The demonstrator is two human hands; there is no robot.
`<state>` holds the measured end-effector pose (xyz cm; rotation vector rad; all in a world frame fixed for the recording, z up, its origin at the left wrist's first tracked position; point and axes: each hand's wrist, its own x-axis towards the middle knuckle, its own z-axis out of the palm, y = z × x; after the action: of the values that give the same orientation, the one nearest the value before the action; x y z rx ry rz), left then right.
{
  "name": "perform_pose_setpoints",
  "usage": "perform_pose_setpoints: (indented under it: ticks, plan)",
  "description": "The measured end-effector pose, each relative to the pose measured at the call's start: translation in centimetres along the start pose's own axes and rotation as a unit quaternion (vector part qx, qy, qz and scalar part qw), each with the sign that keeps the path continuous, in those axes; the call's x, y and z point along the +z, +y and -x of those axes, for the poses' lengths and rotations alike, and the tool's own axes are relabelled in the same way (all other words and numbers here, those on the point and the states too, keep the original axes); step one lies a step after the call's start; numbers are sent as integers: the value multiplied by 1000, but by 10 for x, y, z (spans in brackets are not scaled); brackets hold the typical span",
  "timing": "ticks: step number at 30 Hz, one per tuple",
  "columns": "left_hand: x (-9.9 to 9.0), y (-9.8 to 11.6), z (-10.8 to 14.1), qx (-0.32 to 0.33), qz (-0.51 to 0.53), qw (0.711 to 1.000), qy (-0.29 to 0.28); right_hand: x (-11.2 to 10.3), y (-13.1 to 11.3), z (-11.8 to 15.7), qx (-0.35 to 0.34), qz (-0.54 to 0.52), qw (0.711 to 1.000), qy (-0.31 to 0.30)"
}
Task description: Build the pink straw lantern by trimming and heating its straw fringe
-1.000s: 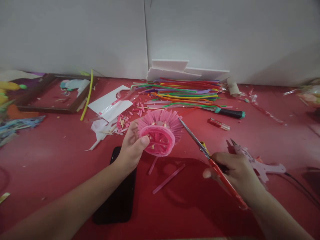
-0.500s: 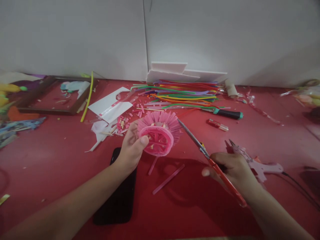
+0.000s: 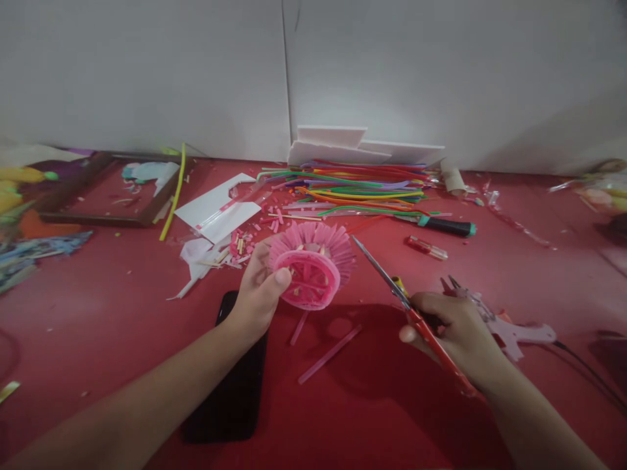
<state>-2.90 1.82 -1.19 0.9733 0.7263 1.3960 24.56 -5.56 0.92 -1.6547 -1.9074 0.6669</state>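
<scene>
My left hand grips the left side of a pink round craft piece, thumb on its rim. The piece has a spoked ring at the front and a fringe of pink strips fanning out behind. In my right hand are red-handled scissors, their blades pointing up and left and looking closed. The blade tips are close to the fringe's right edge; whether they touch it I cannot tell. Below the piece, a pink translucent stick lies on the red table.
A black phone lies under my left forearm. Colourful pipe cleaners are piled at the back near a utility knife. Pliers and a glue gun lie to the right. A brown frame is at far left.
The scissors have shifted very slightly in my right hand. The pink piece stays nearly where it was, and the whole view has drifted down a little.
</scene>
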Motion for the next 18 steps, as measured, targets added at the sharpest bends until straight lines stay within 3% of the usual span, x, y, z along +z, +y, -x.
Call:
perform_pose_setpoints:
  ticks: [18]
  plan:
    - [-2,-3,0,-23,-5,999,-42,0,-2,0,19,-10,1000,1]
